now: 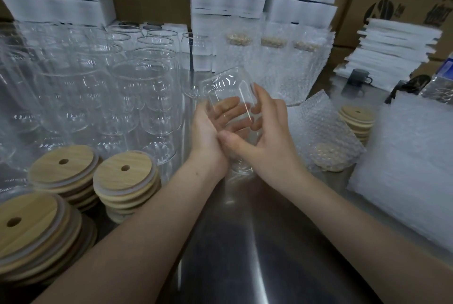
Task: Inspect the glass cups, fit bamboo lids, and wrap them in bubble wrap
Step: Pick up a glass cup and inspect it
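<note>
A clear glass cup (pixel 229 88) is tilted between both my hands above the steel table, one end pointing away from me. My left hand (pixel 208 129) cradles it from below, its fingers showing through the glass. My right hand (pixel 264 129) wraps the cup's right side, thumb across the near end. Bamboo lids with a straw hole lie in stacks (pixel 126 178) at the left front. One wrapped cup (pixel 326 139) lies on its side to the right. Bubble wrap sheets (pixel 411 164) are piled at the far right.
Many bare glass cups (pixel 137 92) stand crowded at the left. Wrapped, lidded cups (pixel 289 65) stand behind my hands. A smaller lid stack (pixel 358 122), a dark mug (pixel 359 78), white foam stacks (pixel 392 51) and cardboard boxes ring the steel table (pixel 257 242).
</note>
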Tool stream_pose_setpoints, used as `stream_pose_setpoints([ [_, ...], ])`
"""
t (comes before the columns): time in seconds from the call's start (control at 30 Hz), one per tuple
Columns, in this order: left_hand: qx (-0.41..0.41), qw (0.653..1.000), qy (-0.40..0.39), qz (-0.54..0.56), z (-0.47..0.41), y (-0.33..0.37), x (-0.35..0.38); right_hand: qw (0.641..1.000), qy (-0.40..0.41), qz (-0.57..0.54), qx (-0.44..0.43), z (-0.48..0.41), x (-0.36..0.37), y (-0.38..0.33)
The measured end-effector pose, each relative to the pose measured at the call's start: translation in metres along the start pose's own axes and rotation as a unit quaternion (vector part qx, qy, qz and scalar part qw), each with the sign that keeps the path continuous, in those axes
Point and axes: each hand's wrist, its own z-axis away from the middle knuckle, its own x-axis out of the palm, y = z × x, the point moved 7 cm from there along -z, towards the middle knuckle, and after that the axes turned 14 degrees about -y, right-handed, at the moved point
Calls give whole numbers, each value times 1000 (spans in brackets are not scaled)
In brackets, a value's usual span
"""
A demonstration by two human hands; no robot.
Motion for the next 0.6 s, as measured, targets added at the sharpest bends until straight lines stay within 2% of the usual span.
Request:
stream_pose_setpoints([
  [0.13,-15,999,-25,34,2,0,4,998,-23,-54,-15,-5,-7,3],
  [0.3,-33,996,-68,52,1,-3,6,979,-39,-195,-33,-5,-11,2],
  [0.4,-36,995,-86,46,0,-2,8,960,-55,-275,-20,-7,-8,3],
  [0.6,-8,995,-97,5,0,1,14,938,-39,-345,10,-10,-12,15],
])
